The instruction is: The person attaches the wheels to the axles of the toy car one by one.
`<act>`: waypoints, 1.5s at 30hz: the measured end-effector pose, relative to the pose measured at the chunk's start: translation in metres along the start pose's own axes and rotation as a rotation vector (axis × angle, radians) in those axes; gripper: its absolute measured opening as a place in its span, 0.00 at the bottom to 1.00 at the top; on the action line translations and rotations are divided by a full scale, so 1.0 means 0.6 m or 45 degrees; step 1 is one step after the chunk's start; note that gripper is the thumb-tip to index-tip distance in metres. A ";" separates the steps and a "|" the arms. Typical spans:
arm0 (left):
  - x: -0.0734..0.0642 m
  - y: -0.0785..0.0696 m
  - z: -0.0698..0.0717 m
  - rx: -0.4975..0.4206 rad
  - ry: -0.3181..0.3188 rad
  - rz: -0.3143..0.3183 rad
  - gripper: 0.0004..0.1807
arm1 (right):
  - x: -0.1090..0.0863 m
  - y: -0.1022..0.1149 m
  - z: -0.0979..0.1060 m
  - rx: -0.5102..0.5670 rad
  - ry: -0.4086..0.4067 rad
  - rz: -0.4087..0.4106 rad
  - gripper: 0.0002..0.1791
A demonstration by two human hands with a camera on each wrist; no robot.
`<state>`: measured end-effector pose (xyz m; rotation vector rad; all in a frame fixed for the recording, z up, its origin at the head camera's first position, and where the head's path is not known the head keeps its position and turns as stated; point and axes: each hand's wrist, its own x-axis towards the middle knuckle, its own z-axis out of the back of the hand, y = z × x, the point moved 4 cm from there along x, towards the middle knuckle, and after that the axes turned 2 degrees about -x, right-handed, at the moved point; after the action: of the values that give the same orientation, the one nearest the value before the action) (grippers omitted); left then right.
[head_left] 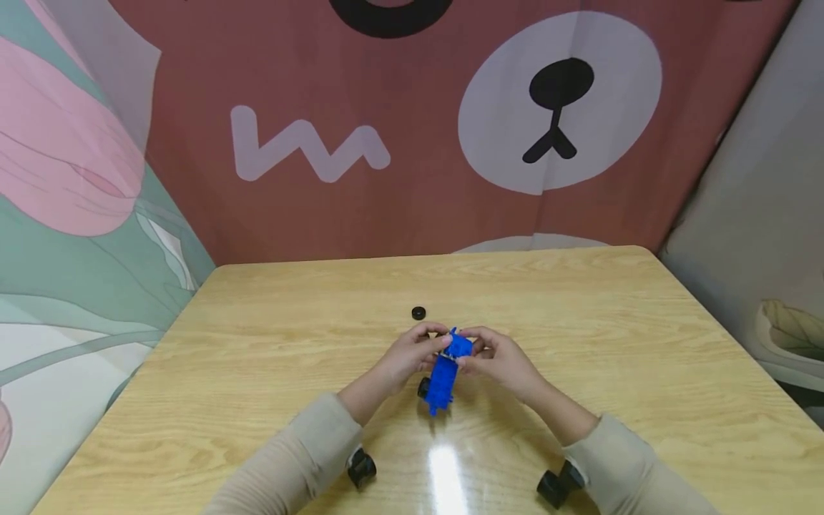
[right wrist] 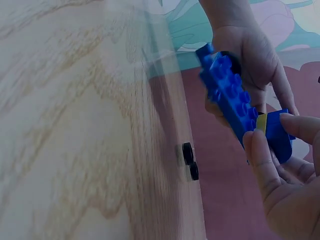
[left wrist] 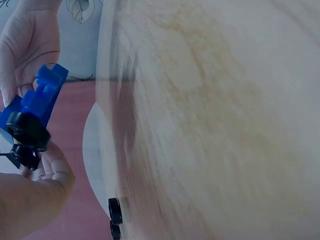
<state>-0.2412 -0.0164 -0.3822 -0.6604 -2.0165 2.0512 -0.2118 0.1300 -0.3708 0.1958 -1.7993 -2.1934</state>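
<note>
Both hands hold a blue toy vehicle [head_left: 441, 383] made of studded building bricks above the table. My left hand [head_left: 408, 352] grips it from the left near its far end, thumb on top. Opposite, my right hand [head_left: 505, 361] pinches the blue cab block [right wrist: 277, 135] between thumb and fingers. A yellow strip [right wrist: 261, 121] shows beside that block. Studs run along the body [right wrist: 230, 90] in the right wrist view. Black wheels [left wrist: 27, 130] are fitted on the left side, and part of the vehicle is hidden behind fingers.
On the wooden table [head_left: 257, 322], just beyond the hands, lies a small black wheel [head_left: 418, 312]; the right wrist view shows two loose wheels [right wrist: 188, 153] there. A curtain with a bear print [head_left: 412, 207] hangs behind the table's far edge. Black wrist devices [head_left: 362, 468] sit by the sleeves.
</note>
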 end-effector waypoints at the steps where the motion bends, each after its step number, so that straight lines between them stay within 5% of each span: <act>1: 0.000 0.003 -0.001 0.000 0.000 0.009 0.25 | 0.000 -0.002 -0.001 0.002 0.003 0.003 0.23; 18: 0.005 -0.004 -0.002 -0.030 -0.014 -0.033 0.26 | 0.004 0.002 0.003 -0.190 -0.106 0.009 0.27; 23: 0.005 -0.014 -0.003 -0.135 0.009 -0.076 0.24 | 0.007 0.002 0.007 -0.177 -0.120 -0.022 0.26; 45: -0.010 -0.022 0.012 -0.349 0.085 -0.182 0.19 | -0.007 -0.019 -0.006 -0.087 0.098 -0.113 0.13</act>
<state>-0.2414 -0.0245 -0.3685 -0.6008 -2.2557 1.6695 -0.2082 0.1301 -0.3831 0.3465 -1.7028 -2.2707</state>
